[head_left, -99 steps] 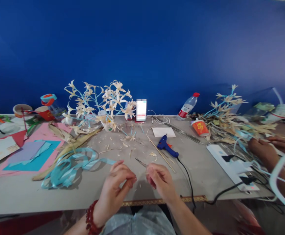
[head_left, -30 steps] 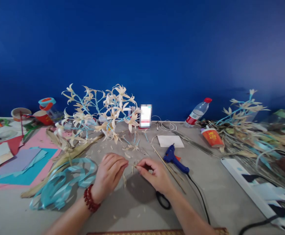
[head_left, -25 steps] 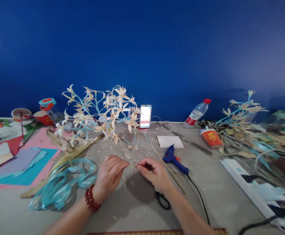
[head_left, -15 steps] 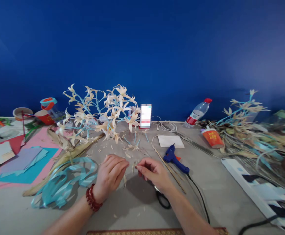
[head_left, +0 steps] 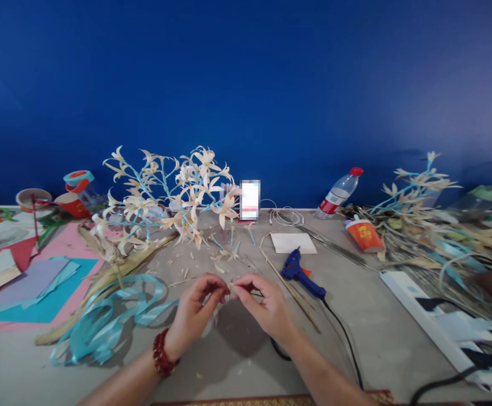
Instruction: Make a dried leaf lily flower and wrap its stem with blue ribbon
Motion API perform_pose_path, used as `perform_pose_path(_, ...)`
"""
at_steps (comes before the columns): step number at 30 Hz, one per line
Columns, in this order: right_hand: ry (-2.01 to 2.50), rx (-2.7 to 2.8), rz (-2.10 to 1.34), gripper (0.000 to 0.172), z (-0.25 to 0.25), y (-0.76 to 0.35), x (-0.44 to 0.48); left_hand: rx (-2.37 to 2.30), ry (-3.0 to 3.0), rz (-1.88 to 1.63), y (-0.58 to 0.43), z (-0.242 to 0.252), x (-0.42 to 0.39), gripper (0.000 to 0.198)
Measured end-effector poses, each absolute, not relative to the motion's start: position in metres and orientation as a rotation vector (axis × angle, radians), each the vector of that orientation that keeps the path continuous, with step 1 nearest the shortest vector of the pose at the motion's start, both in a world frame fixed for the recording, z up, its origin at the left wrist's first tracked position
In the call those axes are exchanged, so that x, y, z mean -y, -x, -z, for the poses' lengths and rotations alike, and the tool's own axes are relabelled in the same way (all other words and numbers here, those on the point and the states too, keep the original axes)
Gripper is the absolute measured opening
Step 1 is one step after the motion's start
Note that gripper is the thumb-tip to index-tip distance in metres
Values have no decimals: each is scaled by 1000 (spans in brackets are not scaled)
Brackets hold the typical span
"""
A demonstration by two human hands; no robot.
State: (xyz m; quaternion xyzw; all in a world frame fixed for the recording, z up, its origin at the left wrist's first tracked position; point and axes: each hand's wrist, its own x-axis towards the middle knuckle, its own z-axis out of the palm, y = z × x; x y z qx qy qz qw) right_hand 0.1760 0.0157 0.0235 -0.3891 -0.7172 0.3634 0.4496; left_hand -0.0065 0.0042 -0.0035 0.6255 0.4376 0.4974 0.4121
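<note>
- My right hand (head_left: 267,307) seemed to pinch a tiny pale piece (head_left: 232,285) above the surface (head_left: 377,327), thumb against forefinger, probably for fine control.
- My left hand (head_left: 197,310) had its fingertips closed just beside it; I couldn't tell whether they gripped it too.
- The blue glue gun (head_left: 302,273) lay with its nozzle at the white card (head_left: 288,243), perhaps to catch drips.
- The red label on the bottle (head_left: 339,193) and yellow characters on the orange cup (head_left: 364,235) were too small to read.
</note>
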Motion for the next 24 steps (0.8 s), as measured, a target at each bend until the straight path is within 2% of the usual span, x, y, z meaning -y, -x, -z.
perform_pose_path(5,966,1961,-657,13,-22,-174,-12,-1090,-1620,-1304,6,-1,-5,12)
perform_pose_path(11,903,2127,-277,17,-19,-174,-11,-1002,-1215,-1269,7,-1,-7,14)
perform_pose_path(15,905,2207,-153,16,-20,-172,-8,-905,-1058,-1212,5,-3,-8,18)
perform_pose_path(18,956,2163,-285,14,-22,-171,-8,-854,-971,-1217,5,-5,-9,18)
perform_pose_path(24,1029,1952,-818,15,-28,-175,-15,-734,-914,-1189,7,-5,-13,15)
